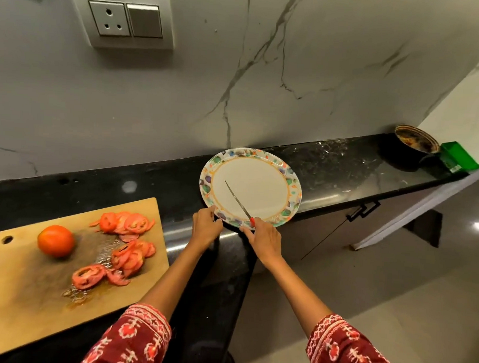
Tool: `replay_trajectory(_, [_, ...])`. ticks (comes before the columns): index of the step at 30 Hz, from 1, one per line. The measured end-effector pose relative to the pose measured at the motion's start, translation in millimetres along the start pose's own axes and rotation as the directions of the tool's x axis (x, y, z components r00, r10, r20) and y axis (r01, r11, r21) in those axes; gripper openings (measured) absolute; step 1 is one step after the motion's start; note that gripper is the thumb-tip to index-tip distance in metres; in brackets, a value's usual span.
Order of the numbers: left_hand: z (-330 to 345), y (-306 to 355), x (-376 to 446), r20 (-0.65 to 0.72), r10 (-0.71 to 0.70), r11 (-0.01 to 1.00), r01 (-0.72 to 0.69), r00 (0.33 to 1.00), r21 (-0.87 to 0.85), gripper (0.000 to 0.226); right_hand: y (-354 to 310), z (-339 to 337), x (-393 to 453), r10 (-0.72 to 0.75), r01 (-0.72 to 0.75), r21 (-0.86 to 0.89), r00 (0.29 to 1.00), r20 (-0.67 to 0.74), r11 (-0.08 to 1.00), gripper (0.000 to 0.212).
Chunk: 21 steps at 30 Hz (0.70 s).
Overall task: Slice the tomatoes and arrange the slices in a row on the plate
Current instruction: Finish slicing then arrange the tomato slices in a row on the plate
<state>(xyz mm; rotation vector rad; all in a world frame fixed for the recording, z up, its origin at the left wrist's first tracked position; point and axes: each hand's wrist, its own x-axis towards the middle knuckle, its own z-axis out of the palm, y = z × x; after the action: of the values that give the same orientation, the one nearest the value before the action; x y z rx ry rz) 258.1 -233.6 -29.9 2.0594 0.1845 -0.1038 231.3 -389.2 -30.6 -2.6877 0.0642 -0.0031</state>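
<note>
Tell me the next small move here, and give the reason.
Probably slide the plate left, toward the cutting board. Both hands grip its near rim, the left hand bare, the right hand also holding the knife with its blade over the plate. The plate holds no slices, overhangs the counter edge, and the tomato slices lie on the board, apart from it.
</note>
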Motion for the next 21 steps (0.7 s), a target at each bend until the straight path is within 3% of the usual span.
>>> replay_trajectory(2, [9,2,9,0.032,0.007,1.0,-0.008,0.999,0.01,0.015,8,-2,7,0.007,-0.007,-0.006,1.0,0.007,1.0,0.038])
replay_trajectory(6, [9,9,11,0.032,0.04,0.999,-0.04,0.999,-0.009,0.03,13,-3,17,0.015,-0.015,0.008,1.0,0.012,1.0,0.035])
replay_trajectory(10, [-23,11,-1,-0.179,0.065,0.997,-0.07,0.982,-0.02,0.037,-6,4,14,0.001,0.0,0.111,1.0,-0.011,0.994,0.032])
replay_trajectory(16, [-132,-33,-32,-0.587,0.132,0.99,-0.136,0.799,0.037,0.021,-85,38,-5,-0.014,-0.014,0.325,0.996,0.084,0.945,0.027])
replay_trajectory(21, [-217,-94,-68,-0.816,-0.029,0.995,0.095,0.577,0.032,0.024,-142,75,-21,0.014,-0.081,0.367,0.983,0.182,0.927,0.017])
